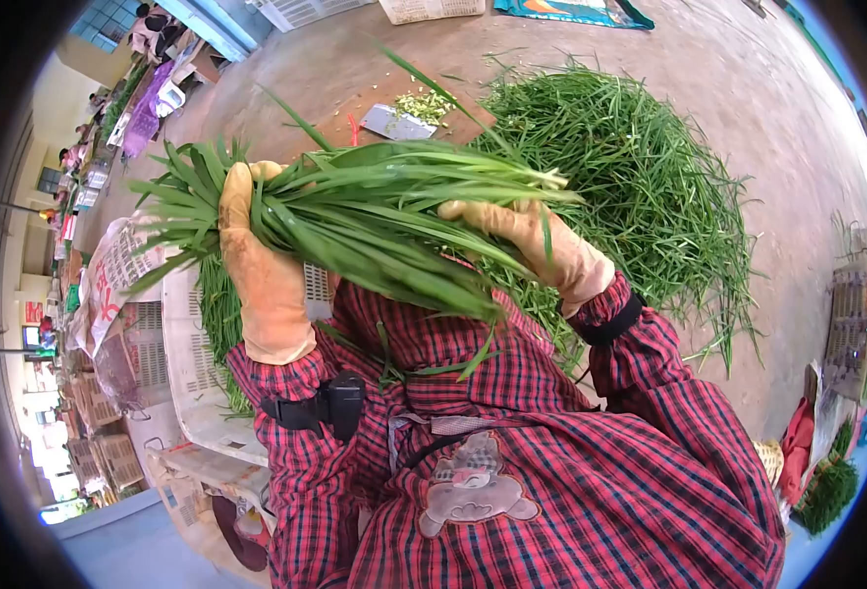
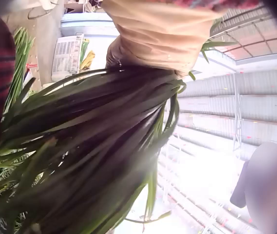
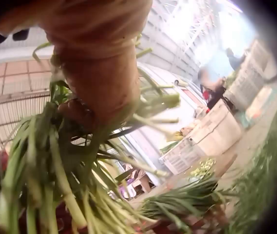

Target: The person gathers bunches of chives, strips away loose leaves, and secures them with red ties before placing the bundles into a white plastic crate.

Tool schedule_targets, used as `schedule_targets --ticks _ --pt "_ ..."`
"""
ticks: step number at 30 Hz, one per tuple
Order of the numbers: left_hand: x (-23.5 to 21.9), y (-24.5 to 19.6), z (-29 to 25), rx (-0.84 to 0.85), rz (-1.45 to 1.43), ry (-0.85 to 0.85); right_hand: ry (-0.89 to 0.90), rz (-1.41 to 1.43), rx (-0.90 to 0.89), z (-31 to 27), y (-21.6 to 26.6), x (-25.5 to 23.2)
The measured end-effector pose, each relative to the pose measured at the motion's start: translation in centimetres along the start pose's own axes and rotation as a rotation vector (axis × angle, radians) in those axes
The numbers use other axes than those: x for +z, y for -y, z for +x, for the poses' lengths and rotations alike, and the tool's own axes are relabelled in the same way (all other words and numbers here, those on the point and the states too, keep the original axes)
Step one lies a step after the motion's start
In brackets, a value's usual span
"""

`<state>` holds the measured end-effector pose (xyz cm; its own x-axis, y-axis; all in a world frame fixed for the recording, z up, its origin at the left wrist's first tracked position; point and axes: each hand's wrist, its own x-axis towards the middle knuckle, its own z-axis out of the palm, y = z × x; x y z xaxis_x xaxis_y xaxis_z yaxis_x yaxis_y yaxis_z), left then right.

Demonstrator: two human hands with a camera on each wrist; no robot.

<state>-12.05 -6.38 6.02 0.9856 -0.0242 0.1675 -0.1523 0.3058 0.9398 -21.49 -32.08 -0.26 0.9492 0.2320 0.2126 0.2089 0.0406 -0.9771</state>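
My gloved left hand point(image 1: 257, 265) grips a bunch of long flat green chives point(image 1: 384, 191) near its leafy end, thumb across the leaves. In the left wrist view the leaves point(image 2: 89, 126) fan out from below the cream glove point(image 2: 158, 39). Toward the pale cut ends, my gloved right hand point(image 1: 541, 245) holds the stems, with some leaves sagging loosely between the two hands. Cut stems point(image 3: 55, 175) stick out around the right glove point(image 3: 99, 83) in the right wrist view; its fingertips are partly hidden among them.
A large heap of loose chives point(image 1: 620, 187) lies on the floor to the right. Ahead, a wide-bladed knife point(image 1: 397, 123) rests on a board point(image 1: 355, 103) beside chopped bits point(image 1: 424, 106). A white plastic crate point(image 1: 183, 363) with more chives stands at the left.
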Motion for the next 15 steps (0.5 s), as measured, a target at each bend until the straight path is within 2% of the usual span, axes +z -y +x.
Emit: schedule_targets --ticks 1,2,3,5,6,7,9,10,11,13,14,15 --pt "-1.3 0.7 1.0 0.005 -0.032 -0.023 0.002 0.373 0.213 0.0 -0.2 0.3" --pt "-0.8 0.4 1.2 0.010 0.032 -0.090 -0.044 0.459 0.300 -0.2 0.0 0.9" --pt "-0.6 0.3 1.5 0.010 0.034 -0.100 -0.035 0.460 0.304 -0.5 -0.6 0.9" --pt "-0.3 0.2 2.2 0.043 0.164 -0.132 -0.239 0.671 0.357 -1.5 -2.3 0.2" --pt "0.4 0.1 2.4 -0.017 -0.086 -0.190 -0.387 0.655 0.381 -1.9 -2.4 0.2" --pt "0.6 0.2 2.7 -0.012 -0.083 -0.201 -0.296 0.783 0.331 -2.5 -3.8 -0.9" --pt "0.8 0.3 3.0 -0.101 -0.183 -0.281 -0.254 0.730 0.337 -2.9 -3.0 -2.1" --pt "0.8 0.1 2.8 -0.158 -0.207 -0.261 -0.406 0.652 0.330 -3.2 -2.7 -2.0" --pt "-0.2 0.8 3.6 -0.160 -0.213 -0.260 -0.485 0.676 0.328 -3.4 -2.5 -2.4" --pt "-3.5 2.4 6.1 -0.043 -0.184 -0.207 -0.387 0.737 0.208 -4.9 -4.8 -5.3" --pt "-4.0 1.9 5.8 -0.065 -0.288 -0.124 -0.404 0.777 0.113 -5.9 -6.4 -6.8" --pt "-5.3 2.4 6.7 -0.059 -0.265 -0.075 -0.404 0.775 0.111 -5.6 -5.7 -6.3"
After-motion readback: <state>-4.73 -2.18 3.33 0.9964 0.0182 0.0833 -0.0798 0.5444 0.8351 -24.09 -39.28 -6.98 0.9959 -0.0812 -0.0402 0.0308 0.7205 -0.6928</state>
